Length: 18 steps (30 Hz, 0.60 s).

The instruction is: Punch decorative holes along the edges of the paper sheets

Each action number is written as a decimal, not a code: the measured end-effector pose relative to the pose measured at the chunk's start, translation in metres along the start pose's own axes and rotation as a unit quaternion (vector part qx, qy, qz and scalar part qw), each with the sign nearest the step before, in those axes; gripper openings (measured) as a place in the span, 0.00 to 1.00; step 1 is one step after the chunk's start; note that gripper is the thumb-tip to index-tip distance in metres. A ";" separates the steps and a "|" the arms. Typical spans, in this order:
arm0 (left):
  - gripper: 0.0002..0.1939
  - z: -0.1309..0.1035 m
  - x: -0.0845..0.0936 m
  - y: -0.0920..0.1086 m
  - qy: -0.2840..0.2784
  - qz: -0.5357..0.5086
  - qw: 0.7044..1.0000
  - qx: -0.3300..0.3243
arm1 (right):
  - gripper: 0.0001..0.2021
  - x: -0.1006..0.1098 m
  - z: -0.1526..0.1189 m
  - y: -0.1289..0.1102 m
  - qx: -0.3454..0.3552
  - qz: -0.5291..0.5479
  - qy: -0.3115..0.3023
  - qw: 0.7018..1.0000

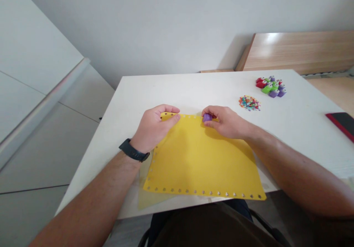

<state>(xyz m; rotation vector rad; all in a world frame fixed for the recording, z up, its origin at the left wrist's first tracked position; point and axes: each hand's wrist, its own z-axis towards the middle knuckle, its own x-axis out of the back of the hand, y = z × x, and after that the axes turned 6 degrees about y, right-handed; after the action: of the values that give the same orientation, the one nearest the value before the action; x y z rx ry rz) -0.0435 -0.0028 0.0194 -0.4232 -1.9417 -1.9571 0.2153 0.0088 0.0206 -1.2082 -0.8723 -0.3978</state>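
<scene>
A yellow sheet [204,158] lies over the near part of the white table, with small shaped holes along its near, left and far edges. My left hand [156,125] pinches the sheet's far edge near the left corner, thumb on top. In my right hand [222,120] is a purple craft punch [207,118], held between thumb and fingers at the far edge, right of the middle. The hand hides part of that edge.
Colourful paper bits [249,103] lie in a pile beyond my right hand. Behind them stand several red, green and purple punches [272,86]. A dark item with a red edge [342,125] is at the far right. A pale sheet [155,199] shows under the yellow one.
</scene>
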 end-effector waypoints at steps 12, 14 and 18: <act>0.20 0.001 0.001 0.002 0.006 -0.012 1.000 0.011 | 0.11 0.006 0.000 -0.001 -0.001 0.024 -0.003 1.000; 0.20 0.001 0.002 0.001 0.005 -0.011 1.000 0.013 | 0.11 0.008 0.000 -0.001 -0.001 0.022 -0.008 1.000; 0.20 0.002 0.004 0.000 0.009 0.006 1.000 -0.002 | 0.11 0.012 0.000 0.000 0.003 0.017 -0.018 1.000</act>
<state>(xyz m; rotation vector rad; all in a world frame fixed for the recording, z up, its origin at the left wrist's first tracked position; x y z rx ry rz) -0.0470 -0.0007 0.0217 -0.4171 -1.9206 -1.9496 0.2228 0.0113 0.0293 -1.2262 -0.8819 -0.3467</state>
